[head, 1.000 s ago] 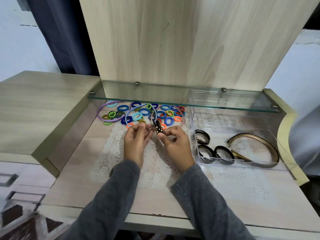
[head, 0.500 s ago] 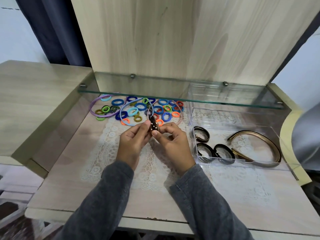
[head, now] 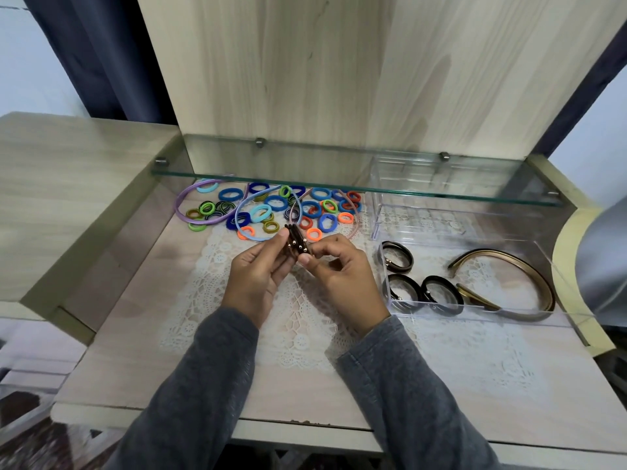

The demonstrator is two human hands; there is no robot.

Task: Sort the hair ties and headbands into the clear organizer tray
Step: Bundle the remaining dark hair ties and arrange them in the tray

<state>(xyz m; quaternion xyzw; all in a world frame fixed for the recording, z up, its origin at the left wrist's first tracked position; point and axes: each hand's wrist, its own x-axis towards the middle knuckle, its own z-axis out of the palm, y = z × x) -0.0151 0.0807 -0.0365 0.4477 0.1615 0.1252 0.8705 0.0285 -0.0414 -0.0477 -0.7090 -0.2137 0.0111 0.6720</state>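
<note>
hands: left hand (head: pixel 252 279) and right hand (head: pixel 344 278) still pinch the dark beaded hair ties (head: pixel 296 244) together | clear tray (head: pixel 563 295) at 3 o'clock, contents unchanged | coloured ties pile (head: pixel 276 203) at 12 o'clock

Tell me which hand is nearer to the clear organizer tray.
Right. The right hand is just left of the clear organizer tray, not touching it; the left hand sits farther left, beyond the bundle of dark hair ties both pinch.
</note>
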